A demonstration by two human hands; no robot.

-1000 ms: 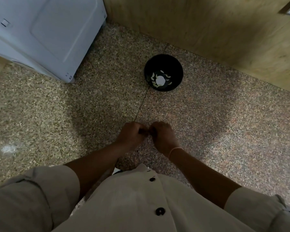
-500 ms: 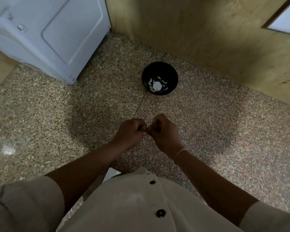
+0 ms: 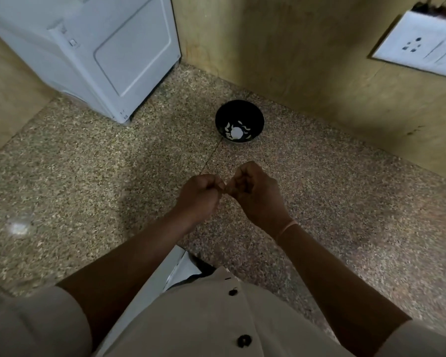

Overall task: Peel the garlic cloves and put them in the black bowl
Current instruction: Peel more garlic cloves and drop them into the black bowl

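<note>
**Surroundings.** The speckled stone surface (image 3: 88, 176) lies under both hands. The wooden wall (image 3: 307, 60) stands beyond them. The white appliance (image 3: 108, 52) stands well beyond and to the left of the left hand. A socket plate (image 3: 420, 47) on the wall, far beyond and to the right of the right hand, was out of view a second ago. It shows now because the camera has tilted upward.

**Task items.** The black bowl (image 3: 239, 121) sits straight ahead of the hands and apart from them. The pale pieces (image 3: 236, 132) in its bottom look unchanged over the last second, so nothing has been added.

**Hands.** The left hand (image 3: 200, 195) and right hand (image 3: 255, 191) have stayed together with their fingertips meeting. All fingers are curled, and both hands pinch a small item between them. This is judged to be the garlic clove, but it is hidden inside the pinch and cannot be made out. Over the last second the right hand has rolled so that its curled fingers (image 3: 238, 182) face upward. In the view the pair now stands nearer the bowl, though part of that shift is camera tilt.

**Meaning for the task.** Peeling is judged to be still under way — no transfer to the bowl has begun.
</note>
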